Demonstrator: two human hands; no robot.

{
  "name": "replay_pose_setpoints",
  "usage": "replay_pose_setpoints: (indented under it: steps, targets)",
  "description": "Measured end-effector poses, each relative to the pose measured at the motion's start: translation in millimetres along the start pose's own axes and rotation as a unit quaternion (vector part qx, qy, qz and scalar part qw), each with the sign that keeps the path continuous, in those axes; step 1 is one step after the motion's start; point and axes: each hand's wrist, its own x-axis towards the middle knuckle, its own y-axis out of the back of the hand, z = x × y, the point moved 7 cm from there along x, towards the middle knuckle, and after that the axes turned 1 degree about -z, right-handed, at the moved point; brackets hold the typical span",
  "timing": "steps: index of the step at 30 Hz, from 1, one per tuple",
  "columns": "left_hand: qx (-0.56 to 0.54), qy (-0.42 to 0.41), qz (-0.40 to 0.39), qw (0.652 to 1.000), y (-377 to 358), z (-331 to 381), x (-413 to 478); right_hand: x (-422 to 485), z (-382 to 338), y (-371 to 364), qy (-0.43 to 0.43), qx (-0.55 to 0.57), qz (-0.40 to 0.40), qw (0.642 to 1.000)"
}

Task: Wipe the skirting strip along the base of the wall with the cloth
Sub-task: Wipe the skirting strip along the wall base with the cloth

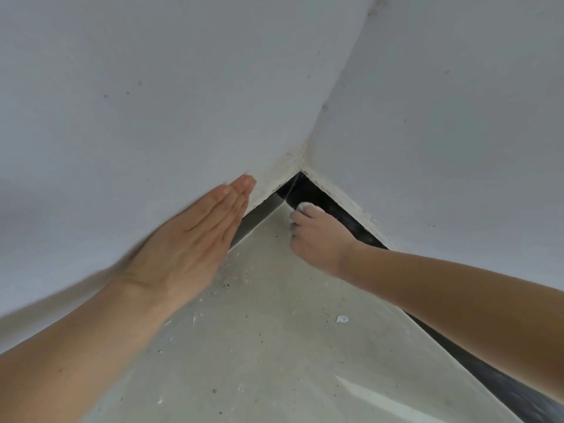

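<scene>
A black skirting strip (332,209) runs along the base of two white walls that meet in a corner. My right hand (320,239) is closed around a small white cloth (306,206), pressing it against the strip on the right wall, close to the corner. Only a bit of the cloth shows past my fingers. My left hand (195,242) lies flat against the left wall, fingers straight and together, holding nothing. It covers part of the strip on that side.
The pale glossy floor (274,346) is scattered with dust, dark specks and small white flakes, one larger chip (341,319) near my right forearm. Rough white filler (287,169) edges the walls above the strip at the corner.
</scene>
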Motion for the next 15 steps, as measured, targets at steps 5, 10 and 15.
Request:
replay_pose_setpoints:
  steps: [5, 10, 15]
  targets:
    - [-0.014, 0.002, -0.01, 1.0, 0, 0, 0, 32, 17, -6, 0.002, -0.081, 0.028, 0.996]
    - [-0.005, -0.009, -0.056, 0.998, -2, 0, 0, 44, 8, -26, 0.005, -0.113, 0.012, 0.993]
    - [0.0, -0.023, -0.095, 0.995, -5, -3, 2, 32, 9, -11, 0.003, -0.029, -0.001, 1.0]
